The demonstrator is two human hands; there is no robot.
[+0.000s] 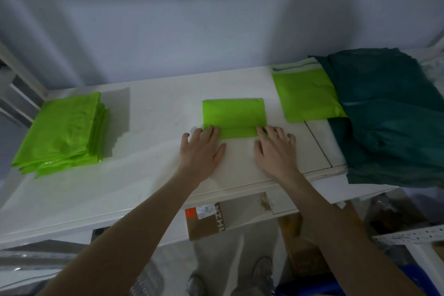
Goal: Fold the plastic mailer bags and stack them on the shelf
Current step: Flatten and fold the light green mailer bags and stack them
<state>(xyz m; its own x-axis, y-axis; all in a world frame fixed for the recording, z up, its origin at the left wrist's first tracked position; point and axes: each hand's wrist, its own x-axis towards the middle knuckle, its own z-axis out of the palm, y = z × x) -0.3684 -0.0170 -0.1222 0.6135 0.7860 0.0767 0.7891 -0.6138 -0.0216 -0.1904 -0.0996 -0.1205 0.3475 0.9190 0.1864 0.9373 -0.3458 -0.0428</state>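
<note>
- Left hand, at centre frame, lies flat with fingers spread straight, fingertips pressing the near left edge of a folded green mailer.
- Right hand is likewise flat and open, its fingertips on the mailer's near right corner.
- The mailer lies on the white shelf, just above both hands.
- At left sits a stack of folded green mailers; at upper right an unfolded green mailer lies partly under dark teal bags.

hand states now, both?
Left hand: open, fingertips pressing the green mailer bag.
Right hand: open, fingertips pressing the same bag.
</note>
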